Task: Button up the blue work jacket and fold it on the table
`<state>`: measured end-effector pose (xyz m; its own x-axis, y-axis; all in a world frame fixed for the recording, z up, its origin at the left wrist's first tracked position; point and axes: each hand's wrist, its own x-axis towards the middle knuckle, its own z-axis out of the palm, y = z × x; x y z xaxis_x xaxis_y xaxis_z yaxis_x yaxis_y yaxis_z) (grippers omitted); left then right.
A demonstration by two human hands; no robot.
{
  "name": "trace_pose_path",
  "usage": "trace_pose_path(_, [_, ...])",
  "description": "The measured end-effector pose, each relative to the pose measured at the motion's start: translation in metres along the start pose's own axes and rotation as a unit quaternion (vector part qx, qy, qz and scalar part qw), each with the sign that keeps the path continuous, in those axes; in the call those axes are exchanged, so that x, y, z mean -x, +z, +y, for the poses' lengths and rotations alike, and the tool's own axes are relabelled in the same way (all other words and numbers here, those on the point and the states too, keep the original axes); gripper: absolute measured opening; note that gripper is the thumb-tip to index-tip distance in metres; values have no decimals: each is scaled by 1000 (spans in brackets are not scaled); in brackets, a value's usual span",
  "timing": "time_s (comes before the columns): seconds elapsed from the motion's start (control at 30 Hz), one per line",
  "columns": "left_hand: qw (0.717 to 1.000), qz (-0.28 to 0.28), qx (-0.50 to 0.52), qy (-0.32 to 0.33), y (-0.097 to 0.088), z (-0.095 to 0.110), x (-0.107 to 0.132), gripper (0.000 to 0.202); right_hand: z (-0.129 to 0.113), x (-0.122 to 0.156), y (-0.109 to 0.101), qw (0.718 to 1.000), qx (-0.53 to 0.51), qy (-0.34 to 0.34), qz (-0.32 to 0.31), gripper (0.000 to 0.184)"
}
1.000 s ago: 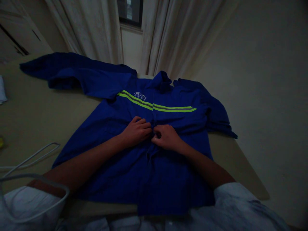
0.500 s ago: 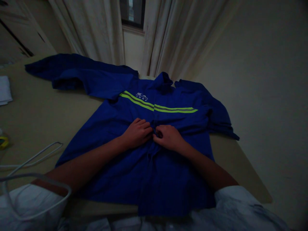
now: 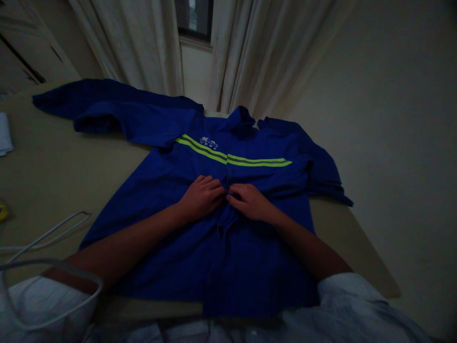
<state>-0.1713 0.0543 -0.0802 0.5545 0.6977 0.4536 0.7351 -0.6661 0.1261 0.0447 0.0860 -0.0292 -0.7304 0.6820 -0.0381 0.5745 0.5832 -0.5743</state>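
A blue work jacket (image 3: 157,195) lies spread front side up, collar away from me, with a yellow-green and grey stripe across its chest and white lettering above the stripe. My left hand (image 3: 203,196) is closed on the left side of its front placket, below the stripe. Facing it, my right hand (image 3: 250,202) pinches the placket's other side, thumb and forefinger together. The fingertips of both hands nearly meet. Whatever small part lies between them is hidden. Below the hands the front edge puckers and gapes slightly.
The jacket covers much of a tan table (image 3: 117,164). A white cable (image 3: 53,233) loops at the left, partly over my left forearm. Near the left edge are a yellow object (image 3: 3,212) and a folded white cloth (image 3: 4,136). Curtains (image 3: 143,43) and a wall stand behind.
My right thumb and fingers have closed closer together at the placket. The left hand has barely moved. The whole view has shifted slightly.
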Motion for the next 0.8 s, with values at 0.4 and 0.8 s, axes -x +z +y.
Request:
trace_pose_path(0.4, [995,-52,75,-38,-1,0,0,15,21,-3,8,966,-249,-21,-61,47])
trace_pose_path(0.8, [968,-77,238,-37,-13,-7,-4,27,37,-5,1,944,-314,-40,-90,39])
